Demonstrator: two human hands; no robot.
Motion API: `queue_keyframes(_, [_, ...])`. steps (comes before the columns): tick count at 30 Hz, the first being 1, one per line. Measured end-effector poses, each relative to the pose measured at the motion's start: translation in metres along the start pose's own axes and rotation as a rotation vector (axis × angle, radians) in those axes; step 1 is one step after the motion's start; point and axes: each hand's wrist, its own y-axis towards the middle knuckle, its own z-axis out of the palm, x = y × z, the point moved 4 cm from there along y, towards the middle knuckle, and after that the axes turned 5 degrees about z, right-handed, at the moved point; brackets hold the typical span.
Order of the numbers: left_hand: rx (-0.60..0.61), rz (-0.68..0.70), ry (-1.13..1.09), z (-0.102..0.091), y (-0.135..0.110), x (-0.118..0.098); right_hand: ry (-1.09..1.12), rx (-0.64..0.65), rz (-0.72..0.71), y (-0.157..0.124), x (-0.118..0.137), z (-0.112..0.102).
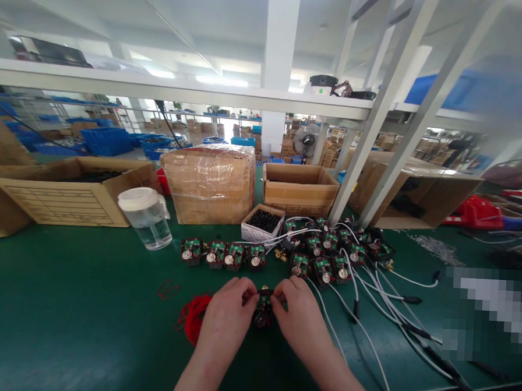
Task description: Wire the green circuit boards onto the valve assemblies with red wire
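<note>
With left hand (233, 311) and right hand (297, 311), pinching circuit module (261, 317), one only, toward near edge of surface (84, 309); seemingly being midway through this unit, not distinguishing finished from waiting ones. Counting four modules in row (215, 253) beyond, one red wire coil (191, 320); finding piled modules (324, 273) too overlapped for tallying.

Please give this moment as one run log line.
left hand: pinching small device; right hand: pinching same device; beside left hand: red wires; ahead: similar devices

We see a smooth tabletop (84, 303); glossy tape (228, 152) over a cardboard carton (212, 207); a clear plastic tumbler (148, 220); painted metal uprights (373, 131); a brassy metal fitting (265, 288) on the circuit-board module (262, 315).
</note>
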Motion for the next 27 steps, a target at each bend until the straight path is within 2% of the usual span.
queue_keyframes(13, [0.021, -0.022, 0.022, -0.001, 0.007, -0.002, -0.104, 0.028, 0.015, -0.001, 0.003, 0.003])
queue_keyframes(20, [0.029, 0.012, -0.010, -0.001, 0.008, -0.001, 0.019, -0.029, 0.014, -0.001, -0.003, 0.003])
queue_keyframes(27, [0.013, 0.017, -0.026, -0.002, 0.007, -0.001, 0.196, -0.042, -0.081, 0.005, -0.008, 0.013])
